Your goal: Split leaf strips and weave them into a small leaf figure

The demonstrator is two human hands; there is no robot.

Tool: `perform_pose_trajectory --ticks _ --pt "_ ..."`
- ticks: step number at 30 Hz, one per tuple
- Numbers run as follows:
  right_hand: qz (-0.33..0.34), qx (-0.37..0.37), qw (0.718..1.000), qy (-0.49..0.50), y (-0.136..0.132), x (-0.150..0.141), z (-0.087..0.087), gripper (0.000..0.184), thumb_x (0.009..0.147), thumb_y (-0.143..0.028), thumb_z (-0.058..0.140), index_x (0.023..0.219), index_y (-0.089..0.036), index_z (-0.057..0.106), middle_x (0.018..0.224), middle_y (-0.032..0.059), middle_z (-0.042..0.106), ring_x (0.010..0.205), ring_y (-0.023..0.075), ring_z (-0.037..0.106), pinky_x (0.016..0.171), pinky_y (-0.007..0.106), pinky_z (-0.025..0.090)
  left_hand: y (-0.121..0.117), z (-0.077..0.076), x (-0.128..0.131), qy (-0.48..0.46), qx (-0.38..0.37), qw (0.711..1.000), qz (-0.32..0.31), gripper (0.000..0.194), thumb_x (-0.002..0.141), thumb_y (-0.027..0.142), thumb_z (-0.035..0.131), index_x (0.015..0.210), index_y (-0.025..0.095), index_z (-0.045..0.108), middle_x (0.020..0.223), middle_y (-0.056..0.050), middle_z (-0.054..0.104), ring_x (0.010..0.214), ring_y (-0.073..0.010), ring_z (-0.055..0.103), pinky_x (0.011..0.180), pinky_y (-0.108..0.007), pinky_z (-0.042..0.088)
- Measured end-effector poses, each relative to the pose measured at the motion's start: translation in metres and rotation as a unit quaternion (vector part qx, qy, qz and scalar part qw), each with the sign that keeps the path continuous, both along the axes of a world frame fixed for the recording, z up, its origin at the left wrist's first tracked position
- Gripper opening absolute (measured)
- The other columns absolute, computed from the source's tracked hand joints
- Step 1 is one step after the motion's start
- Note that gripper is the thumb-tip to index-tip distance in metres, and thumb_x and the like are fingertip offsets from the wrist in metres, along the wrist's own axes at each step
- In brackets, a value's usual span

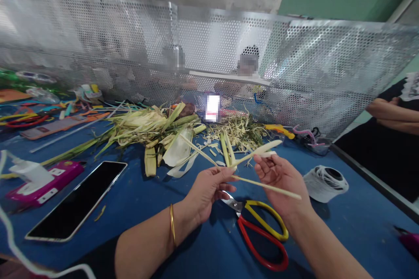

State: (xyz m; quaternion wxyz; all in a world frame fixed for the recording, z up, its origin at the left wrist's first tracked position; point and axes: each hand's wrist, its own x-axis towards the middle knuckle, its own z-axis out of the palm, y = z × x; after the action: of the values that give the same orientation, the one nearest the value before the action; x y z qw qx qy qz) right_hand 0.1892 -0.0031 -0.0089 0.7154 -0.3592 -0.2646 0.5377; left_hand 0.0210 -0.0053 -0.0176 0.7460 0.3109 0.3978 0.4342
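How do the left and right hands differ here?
The left hand pinches pale strips between thumb and fingers, while the right hand is turned palm up beside them, fingers curled. The left one has a gold bangle at its wrist; the right one has none. Both are ungloved, above the blue table.

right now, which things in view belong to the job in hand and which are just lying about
Apparently the job's:
- thin pale plant strips in the left hand
- heaped yellow-green plant husks
- red-and-yellow-handled metal scissors

Seemingly just lying about:
- black-screened, white-edged phone
- magenta-and-white power strip

Unclear: white-wound spool with dark core
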Motion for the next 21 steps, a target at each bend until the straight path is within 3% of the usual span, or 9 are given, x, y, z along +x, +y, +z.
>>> perform_pose_trajectory --ticks 4,8,12,15,18,21 --pt "0.054 0.023 0.998 -0.001 -0.004 -0.008 0.005 0.013 0.071 -0.025 0.068 0.081 -0.017 0.07 0.091 0.0083 0.076 0.098 0.0212 0.069 0.078 0.026 0.058 -0.003 0.0 0.0 -0.005 0.001 1.0 -0.018 0.016 0.077 0.023 0.071 0.083 0.01 0.065 0.081 -0.01 0.072 0.051 -0.0079 0.06 0.043 -0.015 0.046" --pt "0.094 0.039 0.994 -0.032 -0.01 -0.012 0.01 0.015 0.069 -0.028 0.071 0.08 -0.018 0.069 0.099 0.0105 0.075 0.102 0.0258 0.068 0.081 0.033 0.056 -0.004 0.001 0.001 -0.022 -0.033 0.999 -0.023 0.016 0.083 0.027 0.065 0.083 0.01 0.066 0.078 -0.009 0.072 0.051 -0.0081 0.06 0.044 -0.016 0.046" --pt "0.09 0.025 0.994 -0.057 -0.013 -0.01 0.015 0.012 0.067 -0.029 0.069 0.071 -0.019 0.063 0.097 0.0088 0.075 0.081 0.0223 0.071 0.068 0.031 0.055 -0.001 0.002 0.001 -0.038 -0.05 0.998 -0.018 0.02 0.086 0.027 0.062 0.081 0.009 0.068 0.074 -0.008 0.072 0.05 -0.0078 0.06 0.043 -0.016 0.046" --pt "0.069 0.004 0.996 -0.053 -0.012 -0.009 0.017 0.016 0.062 -0.03 0.071 0.071 -0.019 0.063 0.078 0.0043 0.072 0.064 0.0164 0.066 0.059 0.026 0.052 0.0 0.003 0.001 -0.047 -0.063 0.997 -0.019 0.02 0.087 0.026 0.06 0.08 0.009 0.069 0.07 -0.007 0.071 0.047 -0.0076 0.059 0.042 -0.016 0.045" --pt "0.068 0.001 0.997 -0.046 -0.01 -0.009 0.018 0.02 0.06 -0.03 0.073 0.062 -0.019 0.057 0.058 -0.0028 0.058 0.053 0.0124 0.056 0.054 0.025 0.049 0.0 0.004 0.0 -0.047 -0.075 0.996 -0.018 0.019 0.086 0.025 0.062 0.08 0.008 0.07 0.069 -0.007 0.071 0.047 -0.0071 0.058 0.043 -0.016 0.045" --pt "0.088 -0.016 0.991 -0.101 -0.008 -0.009 0.018 0.027 0.06 -0.03 0.074 0.056 -0.019 0.049 0.051 -0.006 0.047 0.045 0.0091 0.045 0.045 0.022 0.041 0.0 0.005 0.0 -0.025 -0.063 0.998 0.0 0.021 0.085 0.027 0.063 0.081 0.008 0.071 0.073 -0.008 0.071 0.048 -0.0065 0.058 0.043 -0.015 0.045"
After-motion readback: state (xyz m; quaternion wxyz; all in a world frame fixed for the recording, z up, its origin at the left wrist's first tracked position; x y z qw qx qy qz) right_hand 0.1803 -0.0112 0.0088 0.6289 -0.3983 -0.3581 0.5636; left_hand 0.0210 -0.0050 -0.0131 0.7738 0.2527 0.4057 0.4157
